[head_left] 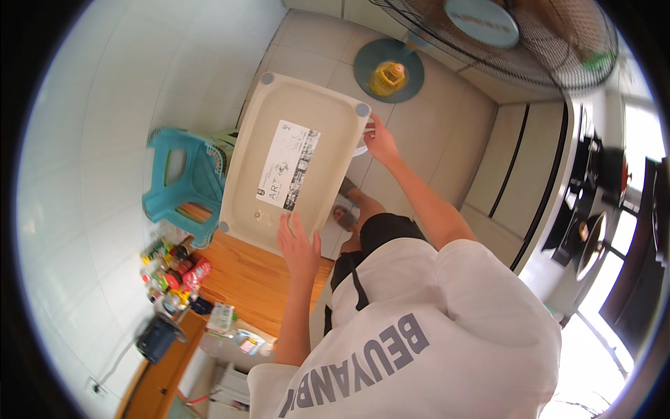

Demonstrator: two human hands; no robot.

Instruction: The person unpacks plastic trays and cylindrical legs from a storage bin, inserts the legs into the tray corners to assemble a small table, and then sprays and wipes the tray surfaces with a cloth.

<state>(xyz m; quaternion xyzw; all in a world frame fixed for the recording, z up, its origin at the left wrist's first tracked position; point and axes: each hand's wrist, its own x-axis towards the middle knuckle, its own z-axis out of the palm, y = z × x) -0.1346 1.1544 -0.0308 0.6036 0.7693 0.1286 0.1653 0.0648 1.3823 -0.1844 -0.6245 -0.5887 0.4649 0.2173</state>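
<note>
A large beige rectangular plastic panel [328,133], tray-like with a raised rim and rounded corners, is tilted in front of me. Grey round caps sit at its visible corners, and a printed white sheet [287,164] lies on its face. My right hand [380,141] grips the rim by the upper right corner, its fingers partly hidden behind the edge. At the lower edge my left hand [299,246] has its fingers spread, the tips against the panel's face. Whether the panel belongs to a larger box cannot be seen.
A teal plastic stool [183,183] stands by the tiled wall. Bottles and jars [174,269] crowd a wooden surface [241,279] beside it. A yellow oil bottle [388,78] rests on a round base [413,87] under the fan [502,42]. Cabinets [513,167] line the right.
</note>
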